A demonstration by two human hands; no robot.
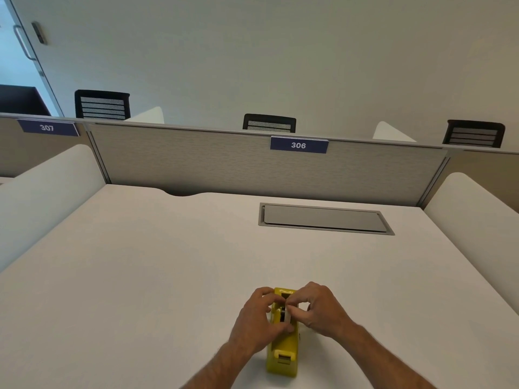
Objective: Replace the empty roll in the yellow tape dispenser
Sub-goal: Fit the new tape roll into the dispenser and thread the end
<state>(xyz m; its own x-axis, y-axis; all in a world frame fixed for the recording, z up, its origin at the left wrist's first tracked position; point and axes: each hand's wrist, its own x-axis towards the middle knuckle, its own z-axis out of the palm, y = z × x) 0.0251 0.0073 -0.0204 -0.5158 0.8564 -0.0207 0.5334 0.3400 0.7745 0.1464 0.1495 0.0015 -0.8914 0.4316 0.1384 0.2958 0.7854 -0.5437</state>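
A yellow tape dispenser (283,352) stands on the white desk (168,262), near the front edge, its cutter end toward me. My left hand (257,321) grips its left side with fingers curled over the top. My right hand (317,310) pinches a pale roll (288,315) that sits upright in the dispenser's slot. A dark hub shows beside the roll. My fingers hide most of the roll, so I cannot tell whether any tape is on it.
A grey flip-lid cable box (325,219) is set into the desk at the back right. A grey partition (224,161) labelled 306 closes the far edge. White side dividers (47,192) flank the desk. Black chairs (269,123) stand beyond.
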